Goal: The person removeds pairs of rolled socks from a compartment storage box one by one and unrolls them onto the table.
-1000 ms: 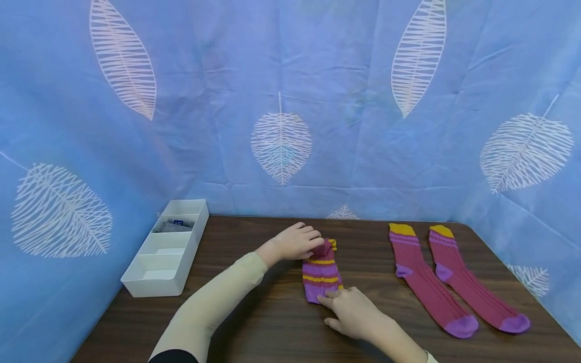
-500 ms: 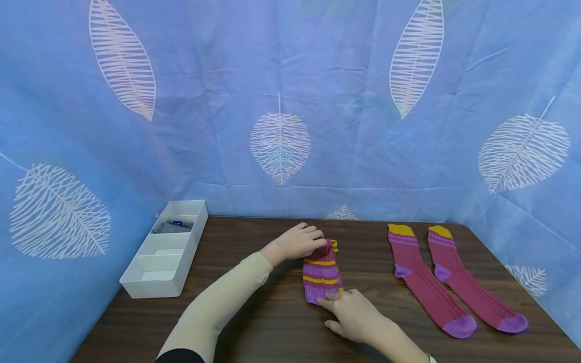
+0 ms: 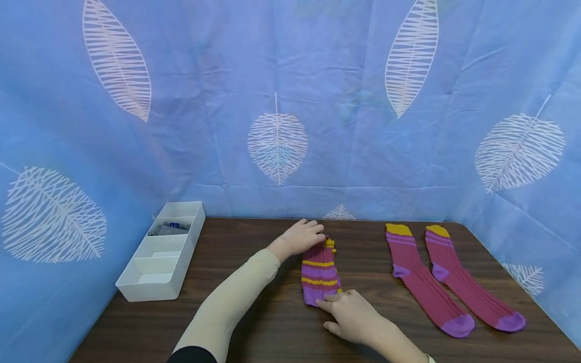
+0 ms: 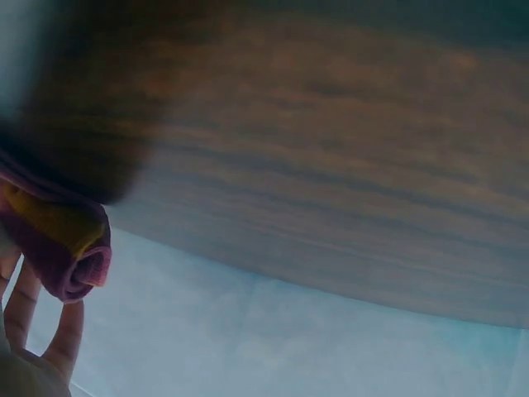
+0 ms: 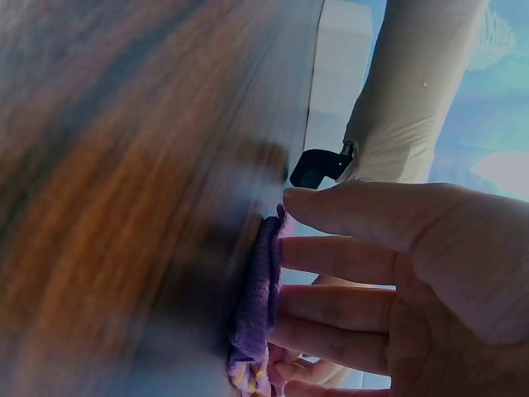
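Observation:
A maroon, purple and yellow striped sock (image 3: 319, 272) lies at the middle of the table, its purple ribbed cuff toward me. Another striped layer peeks out along its right side. My left hand (image 3: 301, 238) grips the far end with bent fingers; in the left wrist view that end of the sock (image 4: 70, 248) is rolled over, with fingers behind it. My right hand (image 3: 354, 316) rests its fingertips on the cuff. Seen from the right wrist, its fingers (image 5: 339, 310) are straight against the purple knit (image 5: 258, 289), thumb apart.
To the right, two maroon socks (image 3: 426, 287) (image 3: 469, 282) with yellow cuffs and purple heels and toes lie flat side by side. A white divided box (image 3: 170, 290) stands at the left, a grey folded item (image 3: 170, 230) in one compartment. Blue leaf-print cloth (image 3: 218, 141) hangs behind the table.
My left hand has shifted slightly away from me and right, and the far end of the striped sock now shows more ribbed maroon and yellow. The right hand stays on the cuff.

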Tool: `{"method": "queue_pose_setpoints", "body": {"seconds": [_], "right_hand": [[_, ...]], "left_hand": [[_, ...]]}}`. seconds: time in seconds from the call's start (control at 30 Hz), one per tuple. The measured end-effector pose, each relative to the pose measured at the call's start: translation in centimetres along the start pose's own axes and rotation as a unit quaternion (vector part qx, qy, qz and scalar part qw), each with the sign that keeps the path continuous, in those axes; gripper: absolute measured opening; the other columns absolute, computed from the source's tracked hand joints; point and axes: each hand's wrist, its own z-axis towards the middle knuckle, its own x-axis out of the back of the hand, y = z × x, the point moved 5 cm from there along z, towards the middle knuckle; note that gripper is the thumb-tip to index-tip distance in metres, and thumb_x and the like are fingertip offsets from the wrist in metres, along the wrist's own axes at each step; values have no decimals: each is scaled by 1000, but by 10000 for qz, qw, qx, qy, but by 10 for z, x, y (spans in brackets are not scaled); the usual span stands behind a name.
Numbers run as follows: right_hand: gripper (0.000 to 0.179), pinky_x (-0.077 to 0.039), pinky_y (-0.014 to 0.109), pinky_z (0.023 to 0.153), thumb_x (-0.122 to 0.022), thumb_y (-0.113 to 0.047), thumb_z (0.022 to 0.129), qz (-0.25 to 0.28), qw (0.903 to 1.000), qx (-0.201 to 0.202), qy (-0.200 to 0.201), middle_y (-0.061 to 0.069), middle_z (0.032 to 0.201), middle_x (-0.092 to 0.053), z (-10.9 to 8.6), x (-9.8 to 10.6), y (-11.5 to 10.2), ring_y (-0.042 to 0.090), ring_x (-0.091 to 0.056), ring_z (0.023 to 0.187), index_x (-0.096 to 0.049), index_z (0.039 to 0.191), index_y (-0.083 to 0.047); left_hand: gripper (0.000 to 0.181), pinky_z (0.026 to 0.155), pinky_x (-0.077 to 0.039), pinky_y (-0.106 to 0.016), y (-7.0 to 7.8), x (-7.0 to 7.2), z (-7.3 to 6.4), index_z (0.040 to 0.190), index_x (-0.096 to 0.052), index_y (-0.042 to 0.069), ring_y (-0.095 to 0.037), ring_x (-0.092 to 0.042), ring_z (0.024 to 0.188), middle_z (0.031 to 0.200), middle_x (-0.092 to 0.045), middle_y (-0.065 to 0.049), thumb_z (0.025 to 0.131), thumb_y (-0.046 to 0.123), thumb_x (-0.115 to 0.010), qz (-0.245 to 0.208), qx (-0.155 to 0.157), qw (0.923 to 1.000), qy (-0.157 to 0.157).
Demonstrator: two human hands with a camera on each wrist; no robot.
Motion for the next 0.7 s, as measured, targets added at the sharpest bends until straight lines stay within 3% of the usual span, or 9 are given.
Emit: {"method": "queue_pose_setpoints", "body": {"seconds": [0.13,0.4,0.7], "right_hand": [[42,-51,51,90,-71,-38,87,-3,10000,-15,-24,7,120,-71,0,0,0,23,-66,111,-69,124,-18],[40,-52,49,86,-71,-38,86,-71,9998,109,151,6,117,-72,-3,3,-1,21,-67,107,-70,121,-18],[36,-52,49,85,-71,-37,87,4,9997,210,98,1,111,-74,-3,3,-1,18,-69,102,-72,118,-19]], "left_hand": [[21,86,-48,-33,-3,-2,2,113,-65,30,-13,-53,103,114,-58,8,100,37,-51,-112,202,9996,-156],[34,93,-48,-34,-12,-6,3,123,-60,29,-14,-53,112,126,-58,8,95,47,-58,-162,408,9984,-357],[31,92,-47,-35,-18,-13,9,124,-60,30,-14,-55,113,124,-63,10,99,46,-52,-3,701,9960,-554]]}}
